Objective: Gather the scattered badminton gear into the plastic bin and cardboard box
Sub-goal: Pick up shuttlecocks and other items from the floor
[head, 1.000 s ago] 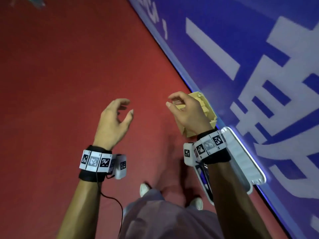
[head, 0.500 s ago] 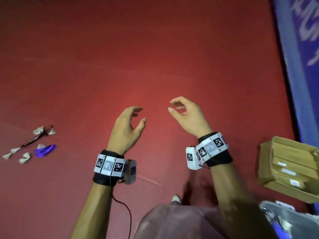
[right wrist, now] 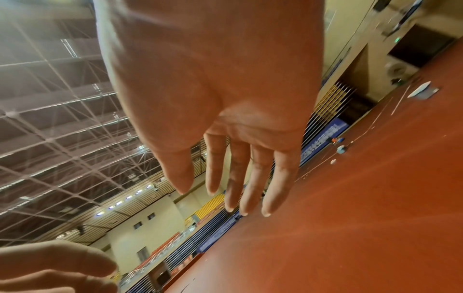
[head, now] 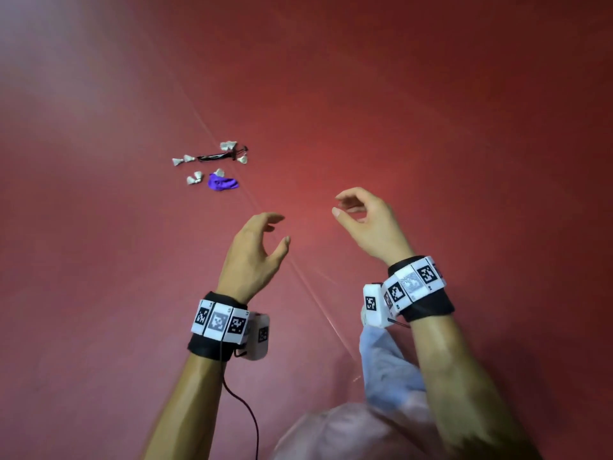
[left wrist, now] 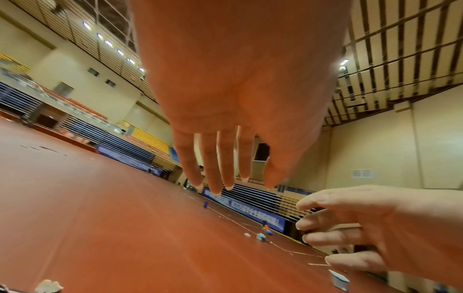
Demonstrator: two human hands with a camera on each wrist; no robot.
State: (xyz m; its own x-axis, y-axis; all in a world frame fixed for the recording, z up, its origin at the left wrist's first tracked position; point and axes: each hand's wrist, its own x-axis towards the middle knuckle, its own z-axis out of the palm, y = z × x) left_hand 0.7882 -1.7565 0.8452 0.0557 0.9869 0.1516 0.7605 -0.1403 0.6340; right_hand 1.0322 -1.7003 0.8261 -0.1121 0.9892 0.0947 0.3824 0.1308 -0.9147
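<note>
On the red court floor ahead and to the left lies a small cluster of gear: several white shuttlecocks [head: 193,178], a thin black item [head: 217,156] and a crumpled purple cloth [head: 222,182]. My left hand [head: 262,242] hovers in the air well short of the cluster, fingers loosely curved, holding nothing. My right hand [head: 358,210] floats to its right, also empty with relaxed fingers. Both wrist views show bare palms and extended fingers over the floor. One shuttlecock [left wrist: 49,286] shows at the bottom edge of the left wrist view. The bin and the cardboard box are out of view.
Thin court lines [head: 308,293] cross the red floor between my arms. Far across the hall, small blue objects [left wrist: 261,236] lie on the floor near blue banners and seating [left wrist: 250,208]. A white and blue item [left wrist: 339,279] lies by my right hand.
My view has swung left, away from the blue banner, cardboard box and plastic bin. The gear cluster has come from the left edge toward the upper middle. Both hands stay empty.
</note>
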